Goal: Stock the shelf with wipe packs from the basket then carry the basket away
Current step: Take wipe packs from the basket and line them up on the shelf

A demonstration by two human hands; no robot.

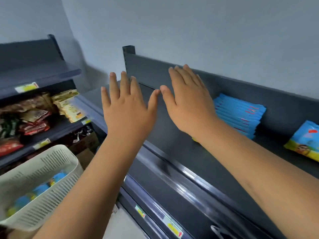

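Both my hands are raised over the dark top shelf [174, 144], fingers straight and spread, holding nothing. My left hand [127, 107] is over the shelf's left end, and my right hand [188, 102] is beside it with the thumbs nearly touching. A row of blue wipe packs [241, 114] stands on edge against the shelf's back panel, just right of my right hand. One more wipe pack [305, 142] lies tilted at the far right. The cream slotted basket [43, 183] sits at lower left with blue wipe packs [39, 190] inside.
A second shelving unit [43, 75] on the left carries snack packets [34, 118] on several levels. Price labels [172, 226] run along the glossy front rail below the top shelf. A grey wall rises behind both units.
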